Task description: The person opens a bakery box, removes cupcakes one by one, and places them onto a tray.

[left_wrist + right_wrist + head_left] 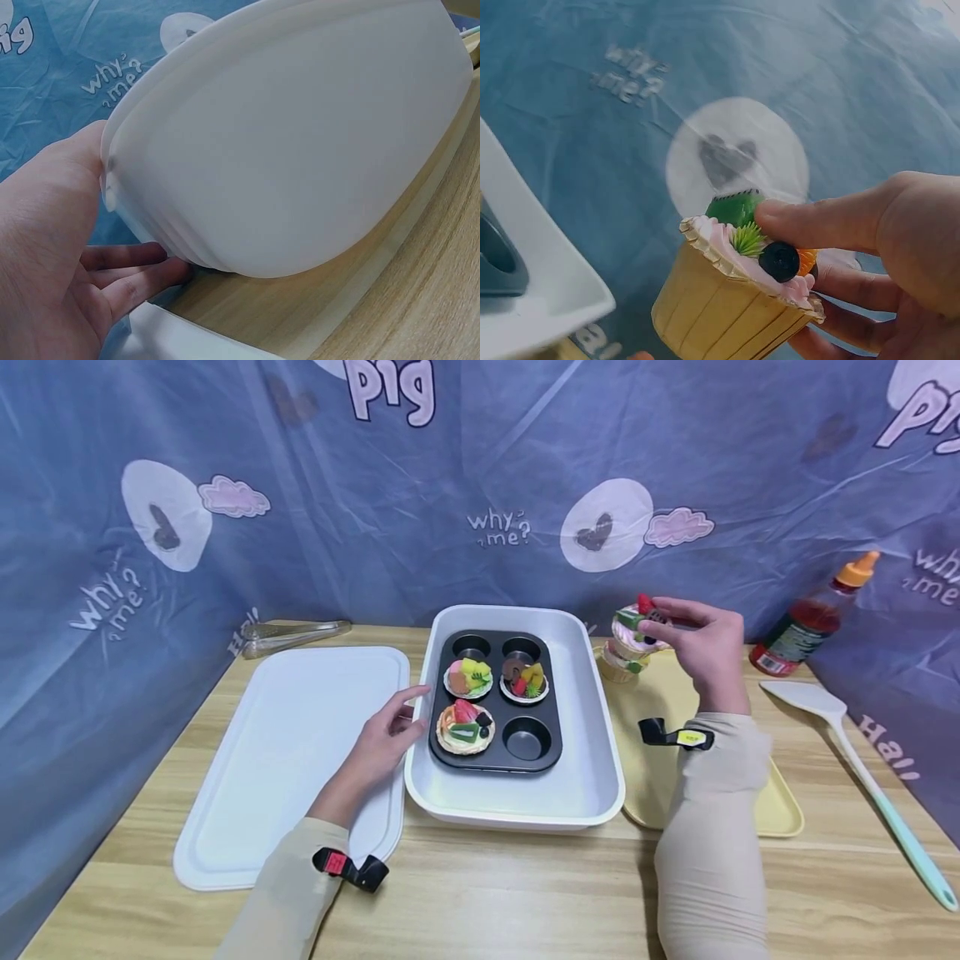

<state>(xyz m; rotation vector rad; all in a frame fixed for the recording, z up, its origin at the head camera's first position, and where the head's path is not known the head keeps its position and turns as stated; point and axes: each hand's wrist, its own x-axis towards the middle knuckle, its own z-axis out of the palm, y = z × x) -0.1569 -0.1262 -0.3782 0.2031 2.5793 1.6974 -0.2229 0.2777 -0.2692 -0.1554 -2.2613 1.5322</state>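
Observation:
In the head view, my right hand (701, 639) holds a cupcake (633, 631) by its fruit-topped upper part, raised near the far end of the yellow tray. The right wrist view shows its pleated tan cup, pink cream, green piece and dark berry. Another cupcake (621, 667) is partly hidden below it. My left hand (381, 739) grips the left side of a white basin (592, 785), with its fingers low against the outer wall. Inside sits a dark muffin pan (495, 760). It bears two small fruit-topped cakes in its middle row and a larger fruit tart (465, 728) at the near left.
A white tray (300, 735) lies left of the basin, with metal tongs (292, 635) behind it. On the right are the yellow tray (652, 768), a sauce bottle (813, 618) and a spatula (862, 768). A blue patterned cloth (420, 527) hangs behind.

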